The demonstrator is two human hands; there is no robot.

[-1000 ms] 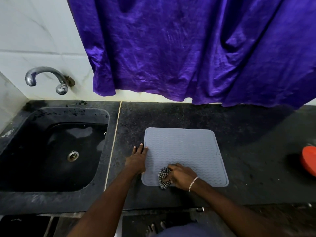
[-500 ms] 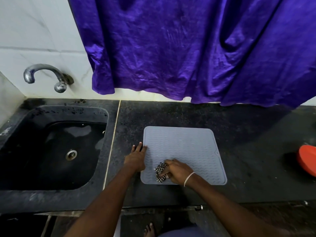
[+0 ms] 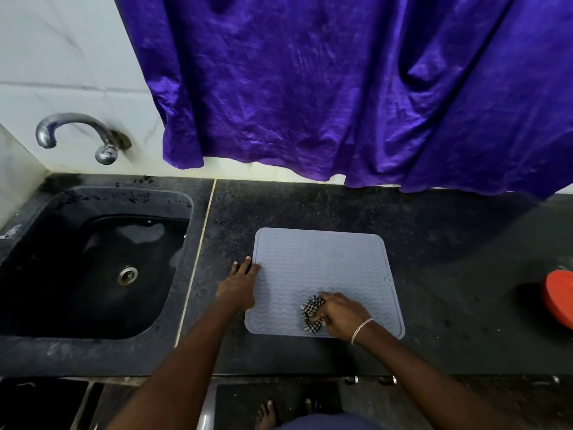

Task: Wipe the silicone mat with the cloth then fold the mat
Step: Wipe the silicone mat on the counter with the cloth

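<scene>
Head view shows us our two hands on the mat (image 3: 322, 274), which lies flat and unfolded on the dark counter (image 3: 449, 259). Our right hand (image 3: 342, 315) is clenched around the checked cloth (image 3: 312, 313) and presses it onto the mat's near part, close to the near edge; the cloth bunches out just left of the knuckles. A bracelet (image 3: 361, 328) circles that wrist. Our left hand (image 3: 238, 288) lies flat and unclenched, grasping nothing, along the mat's left edge, its fingertips touching the edge while the palm rests on the counter. Left of the left hand sits the sink (image 3: 37, 346), with a tap (image 3: 74, 131) on the wall beyond it. Beyond both hands a purple curtain (image 3: 341, 88) hangs. Well to the right of the right hand, a red object (image 3: 559, 296) shows at the frame's edge.
</scene>
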